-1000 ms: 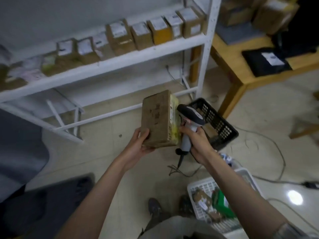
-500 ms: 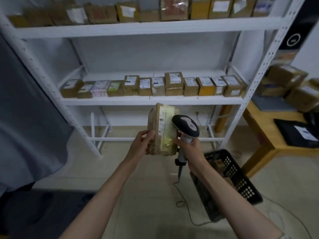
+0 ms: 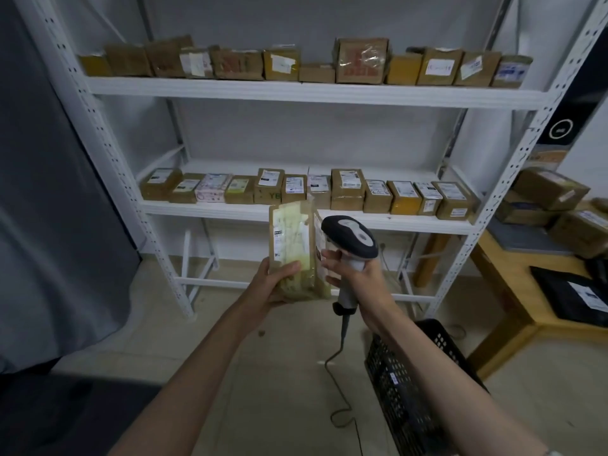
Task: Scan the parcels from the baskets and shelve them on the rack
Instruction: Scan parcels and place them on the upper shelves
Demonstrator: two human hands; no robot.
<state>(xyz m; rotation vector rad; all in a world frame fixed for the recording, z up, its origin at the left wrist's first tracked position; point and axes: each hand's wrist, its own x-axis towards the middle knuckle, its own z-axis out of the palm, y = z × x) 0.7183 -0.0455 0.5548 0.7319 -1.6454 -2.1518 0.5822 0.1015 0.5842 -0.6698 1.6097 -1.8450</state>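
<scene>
Brown cardboard under slick yellowish tape, the parcel (image 3: 297, 250) I grip low in my left hand (image 3: 274, 286) looks light and stiff, while my right hand (image 3: 353, 269) grasps the scanner (image 3: 350, 236), fingertips steadying its edge.

Ahead of me stands a pale grey wall (image 3: 296, 139), dimly lit. The floor (image 3: 283, 383) is laid with beige tiles, with a dark patch at my lower left. To my left hangs a grey curtain (image 3: 49, 192) in loose folds. To my right sits a wooden table (image 3: 513, 291) carrying cardboard boxes (image 3: 549, 192) and a black mailer bag (image 3: 579, 297) with a white label.
</scene>
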